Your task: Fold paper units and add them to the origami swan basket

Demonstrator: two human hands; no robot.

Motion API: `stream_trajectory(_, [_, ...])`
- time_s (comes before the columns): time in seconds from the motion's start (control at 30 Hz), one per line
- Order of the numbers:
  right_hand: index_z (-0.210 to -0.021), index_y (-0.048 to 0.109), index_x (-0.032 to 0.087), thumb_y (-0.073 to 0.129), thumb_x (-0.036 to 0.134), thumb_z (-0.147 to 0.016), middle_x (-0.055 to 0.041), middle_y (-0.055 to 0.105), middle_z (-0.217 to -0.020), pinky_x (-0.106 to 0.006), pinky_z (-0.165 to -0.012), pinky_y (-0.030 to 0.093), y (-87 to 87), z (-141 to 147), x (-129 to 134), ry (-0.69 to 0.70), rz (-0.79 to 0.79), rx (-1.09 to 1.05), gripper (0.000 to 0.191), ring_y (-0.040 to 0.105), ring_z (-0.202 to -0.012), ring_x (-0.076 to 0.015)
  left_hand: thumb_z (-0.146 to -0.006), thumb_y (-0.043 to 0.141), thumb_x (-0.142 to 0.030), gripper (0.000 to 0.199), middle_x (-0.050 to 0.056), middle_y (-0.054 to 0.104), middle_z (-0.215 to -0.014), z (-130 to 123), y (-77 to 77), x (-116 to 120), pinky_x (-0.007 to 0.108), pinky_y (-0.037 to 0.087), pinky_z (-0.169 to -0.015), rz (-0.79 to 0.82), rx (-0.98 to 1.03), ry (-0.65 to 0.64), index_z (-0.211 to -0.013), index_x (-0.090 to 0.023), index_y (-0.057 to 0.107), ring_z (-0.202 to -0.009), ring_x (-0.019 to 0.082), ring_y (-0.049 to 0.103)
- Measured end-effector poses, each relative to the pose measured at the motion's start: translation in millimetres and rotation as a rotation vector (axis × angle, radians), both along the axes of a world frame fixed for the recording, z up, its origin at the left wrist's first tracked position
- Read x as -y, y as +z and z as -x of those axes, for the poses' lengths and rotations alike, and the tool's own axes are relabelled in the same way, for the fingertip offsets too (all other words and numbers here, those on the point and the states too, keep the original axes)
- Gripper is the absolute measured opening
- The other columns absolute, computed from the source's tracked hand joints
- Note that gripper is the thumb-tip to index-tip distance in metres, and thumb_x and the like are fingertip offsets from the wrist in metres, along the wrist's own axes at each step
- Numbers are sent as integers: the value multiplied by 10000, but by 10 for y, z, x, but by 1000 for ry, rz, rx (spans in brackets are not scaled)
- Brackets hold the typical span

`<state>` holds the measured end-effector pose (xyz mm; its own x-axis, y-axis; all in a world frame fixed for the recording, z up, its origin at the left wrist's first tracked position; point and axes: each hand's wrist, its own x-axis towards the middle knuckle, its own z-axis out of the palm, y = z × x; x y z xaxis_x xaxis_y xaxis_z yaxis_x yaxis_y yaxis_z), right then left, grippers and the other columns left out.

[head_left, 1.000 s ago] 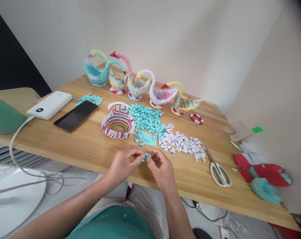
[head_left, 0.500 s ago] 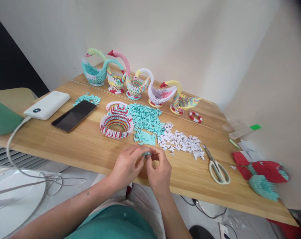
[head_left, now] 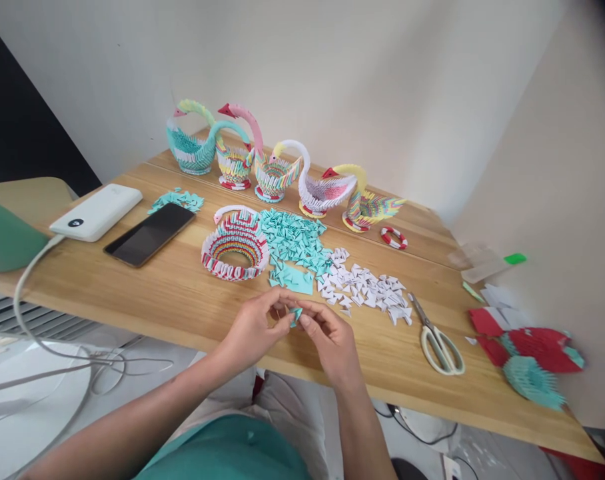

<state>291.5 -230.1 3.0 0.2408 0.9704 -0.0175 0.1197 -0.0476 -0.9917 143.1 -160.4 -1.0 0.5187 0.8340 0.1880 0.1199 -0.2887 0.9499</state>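
Note:
A small teal paper piece [head_left: 296, 315] is pinched between my two hands over the table's front part. My left hand [head_left: 257, 327] grips its left side with thumb and fingers, and my right hand [head_left: 333, 339] holds its right side. Just beyond them lie a flat teal paper [head_left: 298, 279], a heap of folded teal pieces [head_left: 292, 233] and a heap of folded white pieces [head_left: 367, 287]. Left of the teal heap stands a red, white and multicoloured paper basket [head_left: 235, 245] with a curved white neck.
Several paper swans [head_left: 327, 193] line the back, near a red-white ring [head_left: 394, 238]. Scissors [head_left: 440, 343] lie at right, beside red and teal paper [head_left: 537, 347]. At left are a phone [head_left: 150, 233], a white power bank [head_left: 96, 212] with cable, and more teal pieces [head_left: 177, 199].
The teal piece has turned and shows more between my fingers. My right hand has shifted slightly right, its fingers straighter and less curled.

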Motion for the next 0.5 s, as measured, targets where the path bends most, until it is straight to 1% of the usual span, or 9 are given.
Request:
stream_trajectory(0.13, [-1007,715,227,639,348,-865,-40,751,-978,-324,-834,537,-21,4,-3,7,0,61,201,688,-912,-201,-797,586,-100,215,-5,689,-838,-3,-25,19,231,479,-707,-28,-37,9,-985,-190,638,-730,125,620])
stream_trajectory(0.23, [-986,714,230,635,351,-872,-33,751,-973,-307,-826,530,-23,-2,-1,-3,-10,78,184,686,-900,-190,-809,577,-112,221,8,697,-862,3,-23,41,245,489,-730,-64,-46,23,-1006,-189,640,-759,136,637])
stream_trajectory(0.37, [-975,714,220,627,342,-874,-40,750,-962,-311,-816,536,-19,-7,9,-39,-21,94,180,689,-884,-194,-822,564,-111,215,23,707,-892,5,-3,71,243,514,-743,-58,15,34,-1011,-181,638,-785,140,661])
stream_trajectory(0.43, [-973,714,215,623,328,-874,-46,749,-952,-318,-804,538,-9,2,14,-61,-41,137,175,689,-869,-198,-824,567,-107,222,26,715,-914,0,-6,93,241,525,-746,-61,23,53,-1019,-184,638,-797,142,672])
stream_trajectory(0.5, [-967,715,217,621,299,-871,-47,747,-935,-322,-801,535,4,25,17,-83,-81,212,158,686,-855,-198,-830,564,-95,236,27,721,-941,-8,-24,123,244,532,-759,-119,11,72,-1029,-196,640,-812,144,676])
